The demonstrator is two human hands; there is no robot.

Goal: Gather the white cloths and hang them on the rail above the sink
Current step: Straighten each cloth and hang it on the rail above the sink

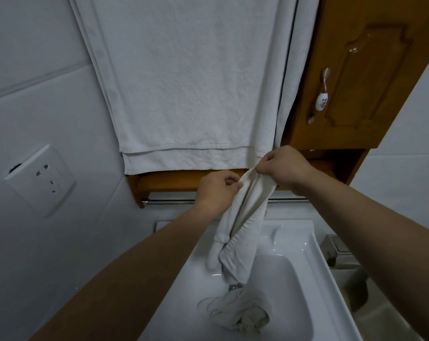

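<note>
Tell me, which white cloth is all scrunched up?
The crumpled cloth lying in the sink. The long cloth hangs stretched from the left hand and right hand, and the big towel hangs flat above.

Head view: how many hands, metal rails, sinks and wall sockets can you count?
Hands: 2, left hand and right hand
Metal rail: 1
Sink: 1
Wall socket: 1
Total: 5

Both bare forearms reached fwd & up. L hand (218, 190) & R hand (286, 166) sat close together, R slightly higher, fingers of each curled, pinching top edge of white cloth (243, 217).
</note>
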